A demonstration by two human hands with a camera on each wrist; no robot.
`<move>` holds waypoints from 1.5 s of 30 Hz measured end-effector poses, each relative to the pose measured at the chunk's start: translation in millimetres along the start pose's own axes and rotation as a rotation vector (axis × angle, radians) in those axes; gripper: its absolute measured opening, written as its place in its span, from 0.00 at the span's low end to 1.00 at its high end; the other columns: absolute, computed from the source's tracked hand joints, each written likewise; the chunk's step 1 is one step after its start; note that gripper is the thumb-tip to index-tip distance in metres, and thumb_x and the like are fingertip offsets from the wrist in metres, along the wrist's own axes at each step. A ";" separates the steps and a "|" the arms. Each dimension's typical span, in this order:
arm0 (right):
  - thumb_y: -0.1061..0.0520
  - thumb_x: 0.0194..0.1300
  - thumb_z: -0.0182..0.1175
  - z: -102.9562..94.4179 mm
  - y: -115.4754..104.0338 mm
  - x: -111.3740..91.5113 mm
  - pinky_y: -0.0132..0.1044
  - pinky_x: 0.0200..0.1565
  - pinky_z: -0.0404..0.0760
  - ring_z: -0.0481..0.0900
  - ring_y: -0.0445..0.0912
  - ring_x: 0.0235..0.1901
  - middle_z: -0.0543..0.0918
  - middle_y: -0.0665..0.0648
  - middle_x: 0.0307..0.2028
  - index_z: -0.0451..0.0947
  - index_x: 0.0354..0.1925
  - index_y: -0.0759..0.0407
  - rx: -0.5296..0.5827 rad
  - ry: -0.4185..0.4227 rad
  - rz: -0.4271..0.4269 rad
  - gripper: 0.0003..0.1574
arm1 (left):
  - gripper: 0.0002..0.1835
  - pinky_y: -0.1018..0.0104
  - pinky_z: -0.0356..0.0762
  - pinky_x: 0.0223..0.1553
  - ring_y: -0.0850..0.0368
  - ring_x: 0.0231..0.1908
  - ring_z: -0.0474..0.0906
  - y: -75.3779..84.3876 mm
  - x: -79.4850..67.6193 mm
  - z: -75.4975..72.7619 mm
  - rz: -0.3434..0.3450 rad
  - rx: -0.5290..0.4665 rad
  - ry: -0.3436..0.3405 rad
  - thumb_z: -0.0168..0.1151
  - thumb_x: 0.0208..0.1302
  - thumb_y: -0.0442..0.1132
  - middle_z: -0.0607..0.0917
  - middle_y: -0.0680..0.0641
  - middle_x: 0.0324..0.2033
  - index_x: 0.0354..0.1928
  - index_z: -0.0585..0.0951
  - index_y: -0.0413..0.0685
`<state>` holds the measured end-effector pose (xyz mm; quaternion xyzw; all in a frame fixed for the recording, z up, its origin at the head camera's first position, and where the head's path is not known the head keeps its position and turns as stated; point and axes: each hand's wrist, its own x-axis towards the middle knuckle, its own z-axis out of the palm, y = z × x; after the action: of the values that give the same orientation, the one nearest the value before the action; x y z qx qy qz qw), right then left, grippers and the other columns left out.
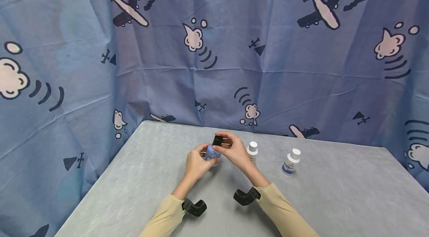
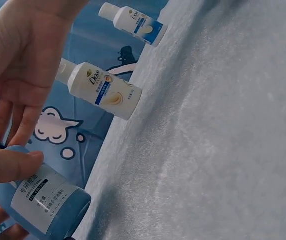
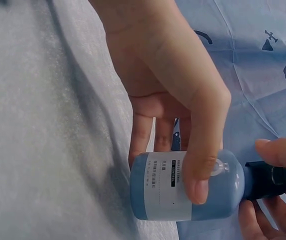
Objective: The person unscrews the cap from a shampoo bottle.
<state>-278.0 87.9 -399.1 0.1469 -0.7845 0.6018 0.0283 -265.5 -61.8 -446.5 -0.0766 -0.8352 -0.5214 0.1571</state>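
Head view: nearest are pale yellow sleeves (image 1: 169, 213). Beyond them, the hands meet: the left hand (image 1: 196, 164), fingers bent, grips the body of a blue rounded bottle with a white label (image 1: 209, 151); the right hand (image 1: 236, 152) pinches its black cap (image 1: 217, 140) between thumb and fingers. That bottle is over the grey bench (image 1: 140, 170), tilted. Two white plastic bottles (image 1: 291, 161) stand upright to the right. Farthest hangs a blue airplane-print curtain (image 1: 231, 39).
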 end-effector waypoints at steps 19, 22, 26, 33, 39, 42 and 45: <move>0.67 0.55 0.67 4.3 5.0 3.6 0.40 0.51 0.81 0.80 0.56 0.50 0.81 0.64 0.51 0.78 0.52 0.63 -0.065 0.064 -0.055 0.23 | 0.28 0.58 0.81 0.40 0.51 0.37 0.84 -4.4 -2.8 0.4 0.010 -0.011 0.002 0.76 0.42 0.44 0.88 0.43 0.39 0.50 0.82 0.45; 0.66 0.56 0.66 3.7 4.5 2.2 0.42 0.51 0.81 0.80 0.55 0.49 0.80 0.64 0.51 0.78 0.52 0.63 -0.070 0.065 -0.044 0.24 | 0.28 0.58 0.80 0.39 0.51 0.37 0.84 -5.3 -3.0 0.4 0.012 -0.008 -0.001 0.76 0.42 0.44 0.88 0.43 0.39 0.50 0.82 0.45; 0.69 0.56 0.65 3.7 4.3 1.8 0.47 0.52 0.80 0.79 0.58 0.49 0.79 0.67 0.53 0.76 0.54 0.66 -0.071 0.058 -0.037 0.25 | 0.28 0.60 0.80 0.38 0.52 0.36 0.84 -5.6 -3.8 0.6 0.003 -0.003 -0.006 0.76 0.42 0.43 0.88 0.43 0.38 0.50 0.82 0.45; 0.73 0.55 0.62 2.9 2.9 2.2 0.51 0.55 0.78 0.78 0.60 0.51 0.75 0.71 0.54 0.71 0.57 0.69 -0.037 0.038 -0.029 0.29 | 0.27 0.63 0.79 0.36 0.54 0.36 0.84 -5.3 -2.9 2.1 0.000 0.010 0.002 0.76 0.42 0.42 0.88 0.44 0.37 0.49 0.82 0.45; 0.67 0.54 0.68 0.9 4.4 -0.2 0.44 0.53 0.80 0.79 0.57 0.51 0.76 0.66 0.54 0.73 0.56 0.63 -0.023 0.040 -0.043 0.30 | 0.27 0.64 0.79 0.37 0.55 0.37 0.83 -4.4 -3.3 3.0 0.001 0.022 -0.002 0.77 0.42 0.43 0.88 0.46 0.37 0.48 0.82 0.48; 0.65 0.53 0.69 1.0 6.4 -0.3 0.42 0.52 0.81 0.80 0.55 0.50 0.78 0.65 0.53 0.75 0.55 0.62 -0.017 0.057 -0.042 0.29 | 0.27 0.65 0.78 0.38 0.55 0.37 0.83 -3.8 -3.6 3.8 -0.001 0.020 -0.009 0.76 0.42 0.43 0.88 0.46 0.38 0.49 0.82 0.48; 0.64 0.52 0.70 1.4 6.5 -1.0 0.39 0.50 0.81 0.80 0.53 0.48 0.78 0.63 0.52 0.77 0.53 0.61 -0.029 0.080 -0.025 0.28 | 0.27 0.64 0.78 0.38 0.55 0.37 0.83 -2.5 -3.7 4.5 -0.004 0.012 -0.013 0.76 0.42 0.44 0.88 0.46 0.38 0.49 0.82 0.49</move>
<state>-278.6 88.3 -405.7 0.1320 -0.7895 0.5954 0.0694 -263.6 -58.8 -451.8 -0.0775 -0.8396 -0.5159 0.1510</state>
